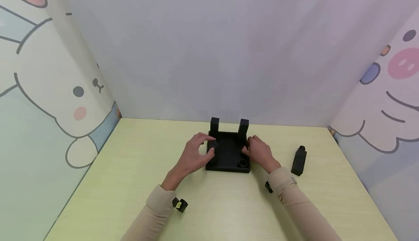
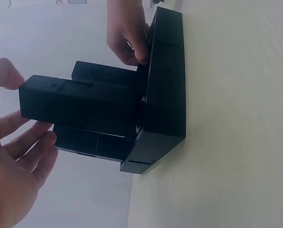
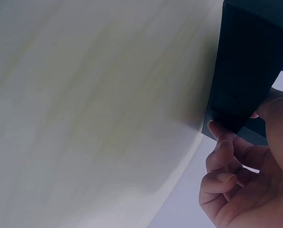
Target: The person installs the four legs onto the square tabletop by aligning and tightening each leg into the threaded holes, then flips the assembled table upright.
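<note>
At the left side of the tray point(image 1: 226, 168) on the desk point(image 1: 226, 208), my left hand point(image 1: 195, 153) curves wide round an upright block point(image 2: 74, 104), probably light, stiff, best held by its flat sides; my right hand point(image 1: 260, 152) pinches the tray's right wall; posts point(image 1: 214, 126) stand beyond.

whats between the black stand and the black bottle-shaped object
In the head view, the person's right hand, then bare tabletop up to the bottle-shaped object.

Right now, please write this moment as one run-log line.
left hand: around upright black block | right hand: grips black tray edge | black bottle: on table
</note>
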